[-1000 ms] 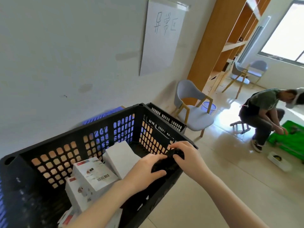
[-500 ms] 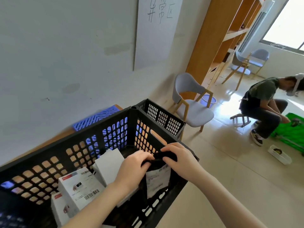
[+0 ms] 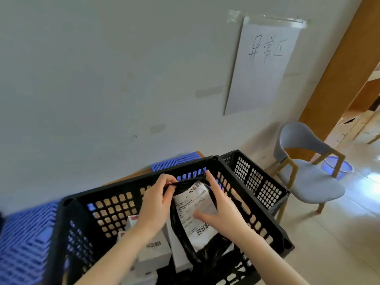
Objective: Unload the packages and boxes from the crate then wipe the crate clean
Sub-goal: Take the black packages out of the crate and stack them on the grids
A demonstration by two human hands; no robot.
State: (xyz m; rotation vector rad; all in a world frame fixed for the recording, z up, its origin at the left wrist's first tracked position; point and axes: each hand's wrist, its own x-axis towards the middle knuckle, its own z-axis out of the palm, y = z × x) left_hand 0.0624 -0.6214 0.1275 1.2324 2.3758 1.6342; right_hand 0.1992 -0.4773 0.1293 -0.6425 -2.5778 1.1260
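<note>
Package sits higher than half a second ago: most of its white label now shows, where before only the upper part stood clear, and both hands have come up with it from the near wall toward the middle of the crate. It is a black plastic mailing bag, held roughly upright over the crate's inside, its top edge level in view with the far rim and its lower end still down among the contents. Left hand pinches the upper left corner, fingers curled over the black edge. Right hand grips the right side, thumb laid across the label and fingers wrapped behind. Both forearms reach in over the near rim. White boxes with barcode stickers lie in the crate's bottom, below the left wrist and just left of the bag; how many, cannot tell. A sliver of wooden counter shows past the far rim. Blue ribbed plastic panels lie to the left of the crate and behind it against the wall. A second black crate stands touching the first on its right. Beyond that, a grey chair with wooden legs on the tiled floor, and a blue bin behind it. A handwritten paper sign is taped to the wall, beside a wooden cabinet.
</note>
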